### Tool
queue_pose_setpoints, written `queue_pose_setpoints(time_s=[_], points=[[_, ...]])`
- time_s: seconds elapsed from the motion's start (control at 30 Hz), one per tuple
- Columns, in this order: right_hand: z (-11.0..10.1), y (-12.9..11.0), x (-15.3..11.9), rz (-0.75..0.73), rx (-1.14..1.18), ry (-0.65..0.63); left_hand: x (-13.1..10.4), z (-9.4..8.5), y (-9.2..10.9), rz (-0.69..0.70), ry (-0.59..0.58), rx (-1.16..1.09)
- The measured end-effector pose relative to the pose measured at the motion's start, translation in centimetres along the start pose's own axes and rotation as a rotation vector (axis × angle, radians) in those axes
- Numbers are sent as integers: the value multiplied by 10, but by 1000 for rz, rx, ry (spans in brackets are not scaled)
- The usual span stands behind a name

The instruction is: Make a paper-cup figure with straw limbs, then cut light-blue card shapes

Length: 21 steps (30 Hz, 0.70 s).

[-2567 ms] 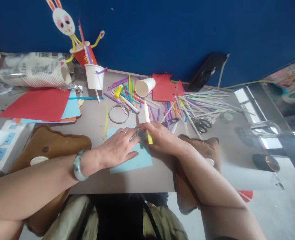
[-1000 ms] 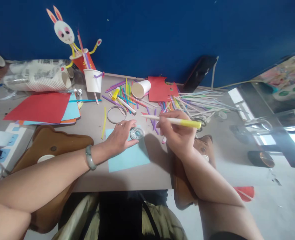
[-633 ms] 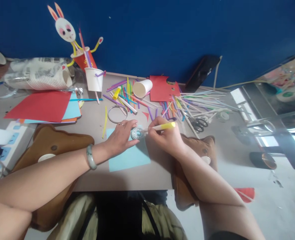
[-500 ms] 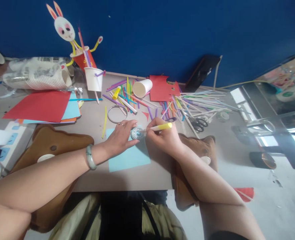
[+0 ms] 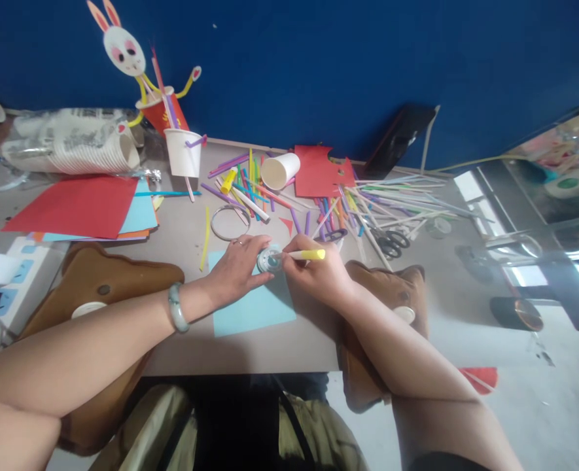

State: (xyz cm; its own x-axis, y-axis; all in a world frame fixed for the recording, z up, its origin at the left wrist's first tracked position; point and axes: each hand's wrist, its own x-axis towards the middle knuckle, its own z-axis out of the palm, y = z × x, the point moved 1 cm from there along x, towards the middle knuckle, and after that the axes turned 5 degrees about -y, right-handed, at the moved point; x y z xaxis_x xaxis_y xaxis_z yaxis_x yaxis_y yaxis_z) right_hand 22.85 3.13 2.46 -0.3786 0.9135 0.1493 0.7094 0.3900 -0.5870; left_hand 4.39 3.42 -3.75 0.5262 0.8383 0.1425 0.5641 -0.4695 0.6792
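My left hand (image 5: 237,268) steadies a small round clear roll, which looks like tape (image 5: 269,260), between its thumb and index finger. The roll rests on a light blue sheet of paper (image 5: 254,311). In my right hand (image 5: 321,275) is a marker (image 5: 313,254) with a yellow end, pinched near its tip. That tip points left at the roll's edge; whether it touches the paper is too small to tell. A yellow marker cap (image 5: 229,180) lies farther back among cut straws (image 5: 250,196).
Past my hands lie a silver ring (image 5: 230,223), a toppled paper cup (image 5: 280,171), red paper (image 5: 313,171), scissors (image 5: 392,243) and long straws (image 5: 407,190). A rabbit figure (image 5: 125,51) and a white cup (image 5: 184,152) stand back left. Brown cushions (image 5: 122,275) lie under both forearms.
The marker's yellow end has swung left and slightly down, and my right hand has shifted a little with it. My left hand keeps its place on the roll.
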Motion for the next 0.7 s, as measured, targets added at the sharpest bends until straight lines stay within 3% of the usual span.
queue_pose_setpoints(time_s=[0.2, 0.43, 0.7], points=[[1, 1, 0, -21, 40, -37, 1, -1, 1, -3, -8, -2], [-6, -1, 3, 52, 189, -134, 1, 0, 0, -3, -9, 20], [-6, 0, 9, 45, 196, -144, 1, -1, 1, -1, -26, 53]])
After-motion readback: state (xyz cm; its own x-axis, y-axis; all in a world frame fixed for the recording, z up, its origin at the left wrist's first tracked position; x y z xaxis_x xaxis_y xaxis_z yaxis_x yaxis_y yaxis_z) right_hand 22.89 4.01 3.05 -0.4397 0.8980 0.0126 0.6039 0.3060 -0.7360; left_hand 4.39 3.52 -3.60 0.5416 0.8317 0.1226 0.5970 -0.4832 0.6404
